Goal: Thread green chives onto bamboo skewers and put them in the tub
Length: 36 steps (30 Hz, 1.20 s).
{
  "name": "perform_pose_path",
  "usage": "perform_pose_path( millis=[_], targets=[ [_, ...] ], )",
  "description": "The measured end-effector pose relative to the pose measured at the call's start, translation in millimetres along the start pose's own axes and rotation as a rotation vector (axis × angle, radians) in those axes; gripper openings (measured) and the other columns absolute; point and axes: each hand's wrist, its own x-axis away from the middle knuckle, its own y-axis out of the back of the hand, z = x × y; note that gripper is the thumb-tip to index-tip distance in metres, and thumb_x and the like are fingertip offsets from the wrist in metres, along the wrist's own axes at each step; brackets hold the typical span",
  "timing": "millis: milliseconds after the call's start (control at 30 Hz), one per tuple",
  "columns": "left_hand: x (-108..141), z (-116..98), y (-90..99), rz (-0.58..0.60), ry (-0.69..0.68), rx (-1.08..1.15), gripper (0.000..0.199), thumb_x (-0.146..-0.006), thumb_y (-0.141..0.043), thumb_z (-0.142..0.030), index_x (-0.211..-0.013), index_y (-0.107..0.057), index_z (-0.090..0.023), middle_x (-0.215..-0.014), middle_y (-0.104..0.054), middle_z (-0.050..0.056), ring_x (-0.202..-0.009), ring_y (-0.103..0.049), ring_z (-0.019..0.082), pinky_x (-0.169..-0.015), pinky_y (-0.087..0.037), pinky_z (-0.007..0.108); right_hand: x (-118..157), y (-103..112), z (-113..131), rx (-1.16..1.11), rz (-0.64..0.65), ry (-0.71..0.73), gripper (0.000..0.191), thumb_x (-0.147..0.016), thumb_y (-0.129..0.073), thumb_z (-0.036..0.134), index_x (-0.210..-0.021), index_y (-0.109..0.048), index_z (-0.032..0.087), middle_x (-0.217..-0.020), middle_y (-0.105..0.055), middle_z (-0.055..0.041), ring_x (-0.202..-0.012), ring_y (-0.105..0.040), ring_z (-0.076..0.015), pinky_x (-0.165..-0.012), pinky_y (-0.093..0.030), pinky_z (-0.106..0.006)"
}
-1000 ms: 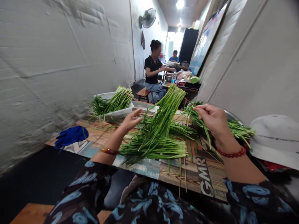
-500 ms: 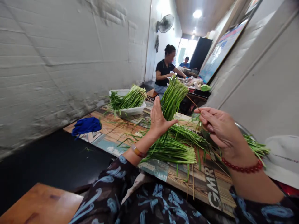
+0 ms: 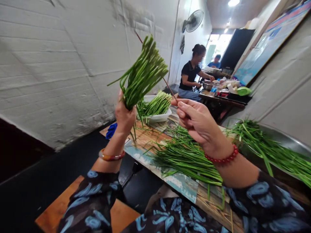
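A bunch of long green stalks (image 3: 144,72) stands upright in my left hand (image 3: 125,113), whose fingers wrap round its lower part. A thin brown stick or tie runs behind the bunch; one end sticks out at the upper left. My right hand (image 3: 194,121) pinches the other end of this thin brown strip (image 3: 170,89), to the right of the bunch. Below my right hand, a pile of loose green stalks (image 3: 189,158) lies on the wood-patterned table (image 3: 155,171).
Beyond my hands, a white tray (image 3: 159,118) holds more stalks. A metal basin (image 3: 289,137) with greens is at the right, and a blue glove (image 3: 111,130) at the left table edge. Two people sit at a farther table (image 3: 233,101). A fan (image 3: 194,21) hangs on the wall.
The view has shifted. My left hand has closed round the bunch and moved left and up from the table's pile. My right hand still pinches the strip and has moved left.
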Motion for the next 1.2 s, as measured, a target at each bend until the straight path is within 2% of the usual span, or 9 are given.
perform_pose_path(
  millis=[133,267,433,533,633,867,967,1067,1200],
  targets=[
    [-47,25,0.4,0.061,0.016,-0.223,0.072,-0.083,-0.060,-0.010,-0.150,-0.035,-0.018,-0.151,-0.046,0.015,-0.139,-0.047,0.032,-0.117,-0.039,0.047,-58,0,-21,-0.067,-0.035,-0.007,0.007,-0.091,-0.062,0.020,-0.090,-0.066,0.016,-0.058,-0.046,0.0083,-0.039,-0.024,-0.0008,-0.036,-0.016,-0.017],
    [-76,46,-46.9,0.213,0.116,-0.424,0.076,-0.090,-0.057,-0.020,-0.156,-0.020,-0.011,-0.151,-0.045,0.022,-0.133,-0.051,0.034,-0.111,-0.042,0.050,-128,11,-43,0.030,-0.194,-0.027,0.012,-0.095,-0.054,0.015,-0.095,-0.065,0.014,-0.060,-0.048,0.0075,-0.039,-0.029,-0.0004,-0.037,-0.021,-0.014],
    [-58,68,-116.2,0.821,0.163,-0.595,0.091,-0.082,-0.070,-0.048,-0.152,-0.028,-0.006,-0.154,-0.039,0.026,-0.139,-0.045,0.035,-0.112,-0.040,0.045,-189,50,-90,0.223,-0.364,-0.159,0.021,-0.084,-0.057,0.000,-0.101,-0.066,0.009,-0.050,-0.050,0.0073,-0.037,-0.037,-0.0020,-0.036,-0.024,-0.013],
    [-40,71,-134.4,0.886,0.144,-0.578,0.074,-0.082,-0.069,-0.050,-0.142,-0.045,-0.013,-0.145,-0.053,0.019,-0.133,-0.052,0.033,-0.109,-0.042,0.042,-197,80,-116,0.299,-0.392,-0.219,0.033,-0.080,-0.054,-0.008,-0.109,-0.064,0.005,-0.051,-0.054,0.0053,-0.037,-0.042,-0.0035,-0.035,-0.026,-0.014],
    [-39,65,-139.5,0.774,0.141,-0.593,0.061,-0.094,-0.049,-0.048,-0.143,-0.043,-0.012,-0.142,-0.054,0.021,-0.133,-0.050,0.035,-0.110,-0.039,0.047,-195,96,-128,0.346,-0.391,-0.241,0.037,-0.083,-0.052,-0.008,-0.116,-0.062,0.005,-0.059,-0.059,0.0033,-0.039,-0.044,-0.0025,-0.036,-0.029,-0.012],
    [-64,61,-166.1,0.547,0.068,-0.519,0.088,-0.089,-0.055,-0.050,-0.156,-0.018,-0.007,-0.164,-0.017,0.021,-0.150,-0.022,0.036,-0.120,-0.023,0.049,-202,87,-132,0.378,-0.339,-0.186,0.036,-0.093,-0.046,0.002,-0.126,-0.058,0.012,-0.080,-0.066,0.0004,-0.045,-0.054,-0.0003,-0.040,-0.038,-0.009],
    [-58,79,-184.6,0.669,0.179,-0.499,0.093,-0.090,-0.049,-0.058,-0.158,-0.010,-0.009,-0.166,-0.006,0.019,-0.152,-0.014,0.037,-0.121,-0.018,0.052,-208,90,-132,0.401,-0.319,-0.192,0.029,-0.090,-0.051,0.002,-0.115,-0.063,0.011,-0.077,-0.066,0.0008,-0.045,-0.057,-0.0019,-0.040,-0.042,-0.011],
    [-44,98,-201.0,0.895,0.309,-0.490,0.095,-0.089,-0.049,-0.061,-0.157,-0.014,-0.005,-0.163,-0.017,0.025,-0.149,-0.026,0.037,-0.118,-0.027,0.047,-206,95,-127,0.418,-0.304,-0.192,0.021,-0.085,-0.056,-0.002,-0.099,-0.067,0.010,-0.074,-0.066,0.0004,-0.047,-0.058,-0.0030,-0.043,-0.046,-0.012],
    [-32,105,-209.8,0.935,0.363,-0.510,0.099,-0.089,-0.048,-0.061,-0.157,-0.007,-0.002,-0.159,-0.023,0.031,-0.145,-0.034,0.039,-0.114,-0.035,0.045,-175,100,-113,0.417,-0.295,-0.150,0.018,-0.083,-0.063,0.002,-0.095,-0.070,0.013,-0.084,-0.071,-0.0021,-0.055,-0.063,-0.0044,-0.045,-0.049,-0.013]
  ],
)
